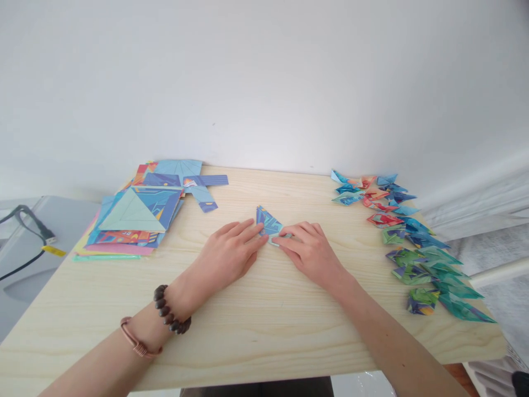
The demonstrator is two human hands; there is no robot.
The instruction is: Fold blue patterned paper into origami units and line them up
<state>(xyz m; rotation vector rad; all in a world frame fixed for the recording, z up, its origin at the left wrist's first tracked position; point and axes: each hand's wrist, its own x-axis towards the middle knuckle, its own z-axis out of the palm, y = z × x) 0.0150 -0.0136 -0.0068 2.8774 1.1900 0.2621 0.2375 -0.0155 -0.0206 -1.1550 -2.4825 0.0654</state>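
A small piece of blue patterned origami paper, folded to a pointed shape with a pale lower edge, lies on the wooden table between my hands. My left hand holds its left side, fingers on top and the thumb close to the lower edge. At the right corner, my right hand pinches the paper between thumb and fingers. The fingertips cover part of both sides of the fold. Dark beads and a copper-coloured bangle circle my left wrist.
At the left lies a stack of coloured origami sheets, with folded blue strips beside it. Rows of finished paper folds in red, blue and green line the right side. A white wall stands behind; a black cable lies far left.
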